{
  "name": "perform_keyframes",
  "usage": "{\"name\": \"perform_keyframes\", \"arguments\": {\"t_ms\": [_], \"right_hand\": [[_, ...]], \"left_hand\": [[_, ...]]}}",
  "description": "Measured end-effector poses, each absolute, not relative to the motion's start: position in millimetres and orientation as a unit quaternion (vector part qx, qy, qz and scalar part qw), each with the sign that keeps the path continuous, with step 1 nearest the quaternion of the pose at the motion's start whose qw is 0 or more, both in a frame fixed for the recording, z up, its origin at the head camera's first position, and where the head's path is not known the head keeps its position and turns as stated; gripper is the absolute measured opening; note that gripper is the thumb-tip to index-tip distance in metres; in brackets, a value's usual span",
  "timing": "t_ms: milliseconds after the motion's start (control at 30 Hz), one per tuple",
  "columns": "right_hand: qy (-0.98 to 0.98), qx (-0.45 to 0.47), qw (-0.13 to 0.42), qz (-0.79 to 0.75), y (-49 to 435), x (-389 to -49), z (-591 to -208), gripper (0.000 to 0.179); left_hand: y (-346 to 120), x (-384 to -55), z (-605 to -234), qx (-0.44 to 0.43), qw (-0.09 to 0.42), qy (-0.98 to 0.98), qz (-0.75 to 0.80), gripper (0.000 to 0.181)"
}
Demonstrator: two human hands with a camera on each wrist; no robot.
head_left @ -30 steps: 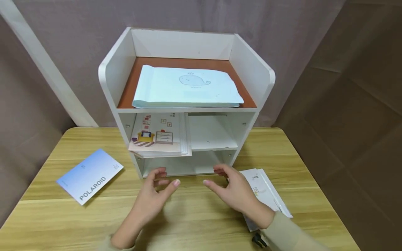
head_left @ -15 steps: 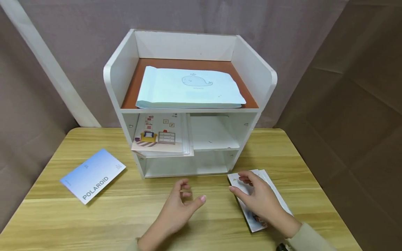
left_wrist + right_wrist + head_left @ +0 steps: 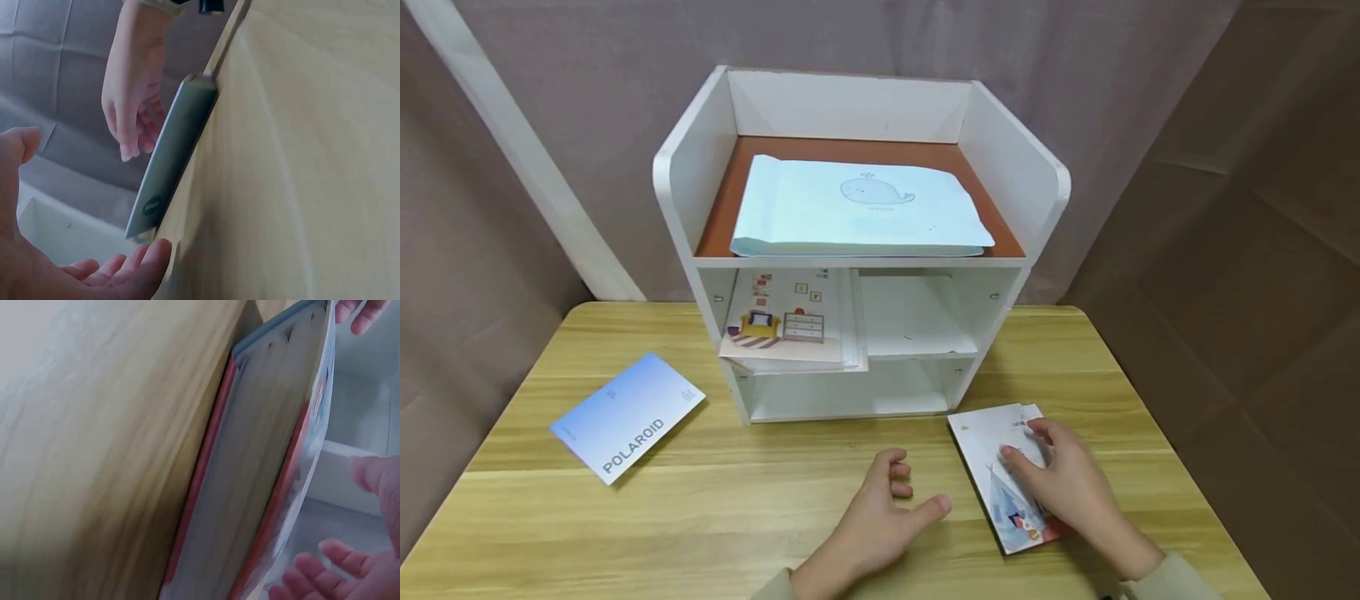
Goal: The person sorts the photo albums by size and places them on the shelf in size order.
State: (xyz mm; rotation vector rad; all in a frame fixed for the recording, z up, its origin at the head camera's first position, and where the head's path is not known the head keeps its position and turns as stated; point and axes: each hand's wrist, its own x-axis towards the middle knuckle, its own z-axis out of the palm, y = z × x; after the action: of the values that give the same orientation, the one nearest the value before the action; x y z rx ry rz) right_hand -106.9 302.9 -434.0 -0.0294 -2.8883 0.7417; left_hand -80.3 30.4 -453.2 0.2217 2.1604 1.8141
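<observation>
A thick book point(image 3: 988, 446) with a white illustrated cover lies flat on the table at the right. Its dark spine point(image 3: 172, 153) faces the left wrist camera, and its page block point(image 3: 256, 437) between reddish cover edges shows in the right wrist view. My right hand point(image 3: 1067, 483) hovers over the book's right part, fingers loosely bent and holding nothing. To the left of the book, my left hand point(image 3: 883, 525) is held over the table with thumb and fingers apart. Neither hand appears to touch the book.
A white shelf unit point(image 3: 1000, 179) stands behind the hands. On its top lies a whale-print booklet point(image 3: 857, 208); illustrated booklets point(image 3: 790, 325) stick out from the middle shelf's left side. A blue-and-white POLAROID booklet point(image 3: 628, 417) lies on the table point(image 3: 737, 517) at the left.
Both hands have moved right and toward the near side, from in front of the shelf. The right hand is now over the book, the left hand beside it. The book lies where it was.
</observation>
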Motion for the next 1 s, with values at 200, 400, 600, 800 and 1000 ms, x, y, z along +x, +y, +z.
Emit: {"name": "perform_keyframes", "arguments": {"t_ms": [200, 400, 600, 800, 1000], "right_hand": [[-0.971, -0.023, 0.060, 0.232, 314.4, -108.6, -435.2, 0.080], [-0.972, -0.041, 0.026, 0.232, 325.0, -109.4, -439.5, 0.086], [-0.970, -0.047, -0.003, 0.239, 332.1, -110.4, -442.8, 0.092], [-0.970, -0.057, -0.019, 0.235, 338.0, -113.8, -442.7, 0.094], [-0.964, -0.071, -0.050, 0.250, 338.5, -116.9, -439.5, 0.095]], "left_hand": [[51.8, -75.3, -456.4, 0.093, 0.184, 0.742, 0.638, 0.092], [69.1, -73.2, -456.9, 0.094, 0.211, 0.731, 0.642, 0.095], [81.2, -74.0, -459.6, 0.095, 0.238, 0.721, 0.644, 0.094], [92.1, -76.0, -462.1, 0.097, 0.247, 0.712, 0.651, 0.094], [92.8, -79.0, -467.4, 0.100, 0.241, 0.699, 0.665, 0.091]]}}
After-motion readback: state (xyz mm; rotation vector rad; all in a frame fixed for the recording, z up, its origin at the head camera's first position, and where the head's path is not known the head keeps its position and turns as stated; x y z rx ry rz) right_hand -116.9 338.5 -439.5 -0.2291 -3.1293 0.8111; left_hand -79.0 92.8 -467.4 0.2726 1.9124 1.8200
